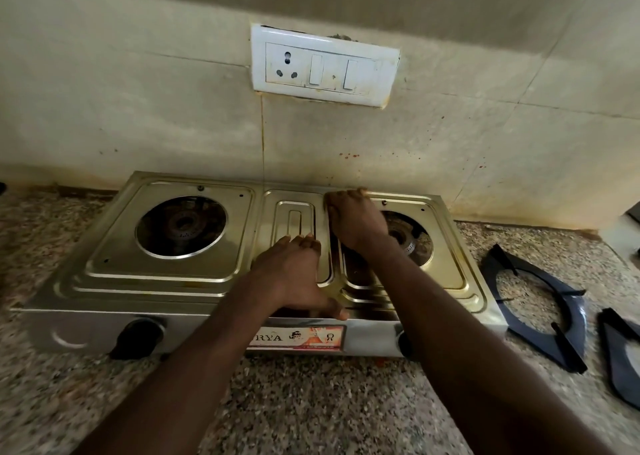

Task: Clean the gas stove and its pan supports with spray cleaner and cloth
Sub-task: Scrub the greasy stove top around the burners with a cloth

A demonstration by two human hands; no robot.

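Flat and unclenched, the left hand lies palm down on the middle panel of the stove. Its fingers point toward the wall and its thumb reaches right along the front lip; it holds nothing. This hand is the nearer one, just behind the front face with its two black knobs, and the speckled stone counter lies in front of that.

Further back, the right hand reaches over the near-left part of the right burner to the rear left corner of that burner's tray. Its fingertips touch the back edge. They are blurred, so I cannot tell whether they curl round the edge or only press on it.

The stove's long side runs left to right across the person, and both hands sit from its middle rightward. The left burner is well apart from them.

Both burners are bare. One pan support lies on the counter just right of the stove, and a second pan support is beyond it at the picture's edge. The right hand is nearer to both.

No cloth or spray bottle shows, so wiping probably calls for fetching them first.

Behind the stove, the stained wall carries a white socket plate.
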